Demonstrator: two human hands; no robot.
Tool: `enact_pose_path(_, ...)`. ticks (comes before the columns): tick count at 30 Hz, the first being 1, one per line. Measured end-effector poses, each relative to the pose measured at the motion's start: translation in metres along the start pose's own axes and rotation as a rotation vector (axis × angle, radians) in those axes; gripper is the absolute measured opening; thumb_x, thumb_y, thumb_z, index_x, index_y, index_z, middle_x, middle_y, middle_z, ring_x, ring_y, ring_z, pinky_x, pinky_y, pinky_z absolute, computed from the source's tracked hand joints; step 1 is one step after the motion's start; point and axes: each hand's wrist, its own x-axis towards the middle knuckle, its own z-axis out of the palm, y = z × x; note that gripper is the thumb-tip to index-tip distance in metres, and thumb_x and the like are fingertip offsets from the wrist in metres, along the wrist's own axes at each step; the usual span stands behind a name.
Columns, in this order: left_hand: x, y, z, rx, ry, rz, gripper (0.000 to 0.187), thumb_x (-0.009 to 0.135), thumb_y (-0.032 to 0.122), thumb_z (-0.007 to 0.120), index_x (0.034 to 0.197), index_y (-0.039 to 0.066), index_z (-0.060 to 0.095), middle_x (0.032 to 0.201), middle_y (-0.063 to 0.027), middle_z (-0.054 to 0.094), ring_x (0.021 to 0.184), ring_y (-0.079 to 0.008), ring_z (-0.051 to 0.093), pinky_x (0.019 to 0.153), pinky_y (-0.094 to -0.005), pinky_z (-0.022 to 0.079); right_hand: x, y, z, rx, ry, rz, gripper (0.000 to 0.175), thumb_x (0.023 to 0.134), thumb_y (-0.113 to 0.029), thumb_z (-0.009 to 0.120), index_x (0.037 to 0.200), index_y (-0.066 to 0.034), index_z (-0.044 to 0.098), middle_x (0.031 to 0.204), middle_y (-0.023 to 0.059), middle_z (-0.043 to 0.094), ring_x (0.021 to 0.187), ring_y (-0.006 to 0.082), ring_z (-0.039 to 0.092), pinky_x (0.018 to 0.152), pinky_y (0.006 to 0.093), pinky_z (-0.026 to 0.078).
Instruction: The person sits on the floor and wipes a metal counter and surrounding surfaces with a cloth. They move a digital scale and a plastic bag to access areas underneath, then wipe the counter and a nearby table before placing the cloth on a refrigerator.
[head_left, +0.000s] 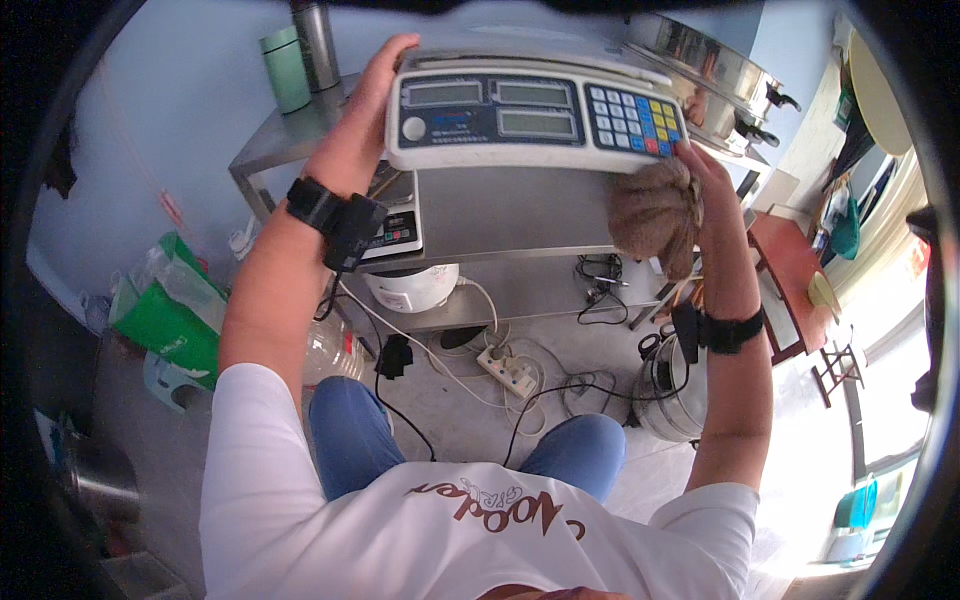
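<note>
A white electronic weighing scale (487, 155) with a keypad and blank-looking displays is held up in front of me over a steel table (517, 210). My left hand (390, 64) grips its left end, the fingers mostly hidden behind it. My right hand (701, 169) holds its lower right corner together with a bunched brown cloth (652, 214), which hangs below the keypad. A smaller scale (405, 225) sits on the table beneath my left forearm. Both my wrists wear black straps.
A green tumbler (286, 71) and a steel flask (316, 45) stand at the back left; a steel steamer pot (705, 75) at the back right. Below are a white rice cooker (412, 289), a power strip (506, 371) and loose cables. A green bag (169, 322) is at left.
</note>
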Motion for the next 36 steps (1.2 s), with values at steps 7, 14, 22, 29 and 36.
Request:
enact_pose_path(7, -0.063, 0.012, 0.011, -0.072, -0.022, -0.03, 0.046, 0.089, 0.05, 0.059, 0.101, 0.006, 0.064, 0.084, -0.0069, 0.066, 0.073, -0.0155, 0.064, 0.068, -0.0301, 0.053, -0.08, -0.011, 0.012, -0.058, 0.138, -0.025, 0.035, 0.099, -0.022, 0.055, 0.118, 0.0074, 0.058, 0.103, 0.0124, 0.068, 0.089, 0.0177, 0.067, 0.079, 0.0293, 0.055)
enact_pose_path(14, -0.138, 0.013, 0.045, -0.19, -0.115, -0.09, 0.049, 0.089, 0.051, 0.058, 0.108, 0.006, 0.06, 0.089, -0.0104, 0.066, 0.079, -0.0174, 0.066, 0.07, -0.0305, 0.055, -0.176, -0.028, 0.011, -0.125, 0.195, -0.164, 0.036, 0.1, -0.018, 0.055, 0.125, 0.0068, 0.056, 0.109, 0.0108, 0.066, 0.097, 0.0149, 0.064, 0.083, 0.0264, 0.053)
enact_pose_path(22, -0.196, -0.033, 0.074, -0.344, -0.302, -0.099, 0.063, 0.091, 0.04, 0.058, 0.138, 0.003, 0.039, 0.121, -0.0125, 0.053, 0.111, -0.022, 0.056, 0.09, -0.0354, 0.051, -0.292, -0.034, -0.011, -0.296, 0.305, -0.199, 0.04, 0.101, -0.02, 0.052, 0.129, 0.0086, 0.052, 0.114, 0.0129, 0.064, 0.102, 0.0175, 0.063, 0.086, 0.0271, 0.052)
enact_pose_path(29, -0.237, -0.091, 0.089, -0.366, -0.388, -0.079, 0.08, 0.09, 0.043, 0.057, 0.152, 0.008, 0.023, 0.141, -0.0153, 0.04, 0.127, -0.0261, 0.044, 0.106, -0.0396, 0.037, -0.369, -0.017, -0.01, -0.299, 0.492, -0.111, 0.045, 0.101, -0.024, 0.051, 0.131, 0.0096, 0.049, 0.115, 0.0139, 0.063, 0.102, 0.0175, 0.063, 0.085, 0.0279, 0.052)
enact_pose_path(36, -0.229, -0.145, 0.086, -0.398, -0.303, -0.171, 0.08, 0.088, 0.041, 0.059, 0.149, 0.004, 0.026, 0.139, -0.0161, 0.042, 0.126, -0.0246, 0.044, 0.106, -0.0379, 0.037, -0.358, 0.018, -0.051, -0.2, 0.417, 0.04, 0.039, 0.1, -0.019, 0.055, 0.129, 0.0064, 0.052, 0.113, 0.0113, 0.064, 0.099, 0.0162, 0.062, 0.084, 0.0286, 0.052)
